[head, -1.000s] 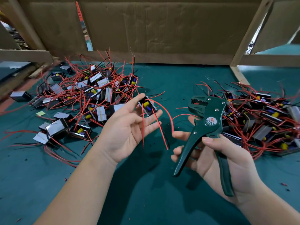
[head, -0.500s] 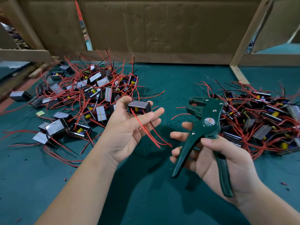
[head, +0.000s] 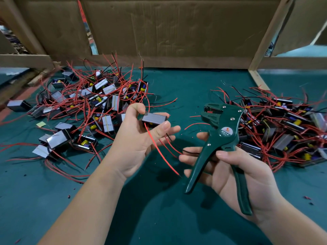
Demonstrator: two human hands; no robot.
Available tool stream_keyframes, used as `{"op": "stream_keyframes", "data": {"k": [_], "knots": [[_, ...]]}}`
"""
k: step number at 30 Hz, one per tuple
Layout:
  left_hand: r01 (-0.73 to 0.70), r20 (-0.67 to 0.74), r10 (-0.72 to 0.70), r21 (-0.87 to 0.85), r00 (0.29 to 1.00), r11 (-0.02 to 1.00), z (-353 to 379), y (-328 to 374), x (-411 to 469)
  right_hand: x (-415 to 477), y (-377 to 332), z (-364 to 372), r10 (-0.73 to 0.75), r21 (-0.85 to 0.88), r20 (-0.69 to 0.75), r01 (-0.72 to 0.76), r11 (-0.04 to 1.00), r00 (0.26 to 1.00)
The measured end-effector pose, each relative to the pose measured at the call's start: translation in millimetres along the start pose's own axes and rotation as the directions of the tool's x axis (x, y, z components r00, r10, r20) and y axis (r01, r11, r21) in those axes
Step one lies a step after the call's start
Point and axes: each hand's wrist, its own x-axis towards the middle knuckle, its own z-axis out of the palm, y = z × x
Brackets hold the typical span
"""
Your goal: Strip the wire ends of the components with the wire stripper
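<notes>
Left grip (head: 139,144) is pinching a grey box component (head: 154,118), its red wire (head: 149,136) trailing down-right toward the green wire stripper (head: 224,131) the right grip (head: 247,174) is clasping.

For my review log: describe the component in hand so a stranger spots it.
Above the green table, between the left heap and right heap of red-wired parts, is the left hand. It holds one grey component, red wires dangling; it alone is off the table.
</notes>
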Motion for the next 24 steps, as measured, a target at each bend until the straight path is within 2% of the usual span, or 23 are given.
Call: {"op": "stream_keyframes", "data": {"k": [4,7,8,9,11,13,16,17,19,24], "knots": [[-0.014,0.110,0.011,0.027,0.994,1.000,-14.3,6.9,0.1,1.7,-5.7,-1.5,-0.077,-0.036,-0.058,0.075,0.996,0.995],[-0.137,0.120,0.138,-0.017,0.983,0.990,-18.6,13.8,-0.4,1.4,-9.2,-4.4,-0.122,-0.115,-0.080,0.112,0.987,0.989],[-0.206,0.076,0.201,0.054,0.977,0.977,-18.5,13.5,-0.4,1.3,-9.1,-5.2,-0.132,-0.147,-0.088,0.118,0.982,0.987],[-0.267,0.037,0.266,0.206,0.963,0.941,-18.2,12.0,-0.9,1.2,-8.5,-5.7,-0.139,-0.174,-0.091,0.122,0.977,0.986],[-0.330,0.080,0.337,0.498,0.938,0.802,-13.3,8.4,-3.9,1.3,-5.6,-6.4,-0.146,-0.206,-0.091,0.125,0.971,0.985],[-0.378,0.249,0.287,0.675,0.925,0.633,-4.3,3.0,-10.5,1.5,-2.1,-7.2,-0.144,-0.221,-0.088,0.122,0.968,0.986],[-0.468,0.430,0.190,0.839,0.883,0.279,3.0,-7.6,-14.7,2.1,0.8,-7.8,-0.150,-0.227,-0.081,0.128,0.965,0.985],[-0.473,0.451,0.145,0.851,0.881,0.229,4.7,-10.5,-15.0,2.4,0.9,-7.8,-0.157,-0.221,-0.080,0.136,0.966,0.984],[-0.463,0.458,0.080,0.855,0.885,0.235,4.2,-12.2,-14.4,2.4,-0.3,-7.8,-0.179,-0.210,-0.081,0.159,0.965,0.981],[-0.464,0.462,0.075,0.843,0.884,0.274,0.9,-11.0,-7.9,2.1,-4.8,-7.5,-0.207,-0.175,-0.081,0.191,0.966,0.975]]}}
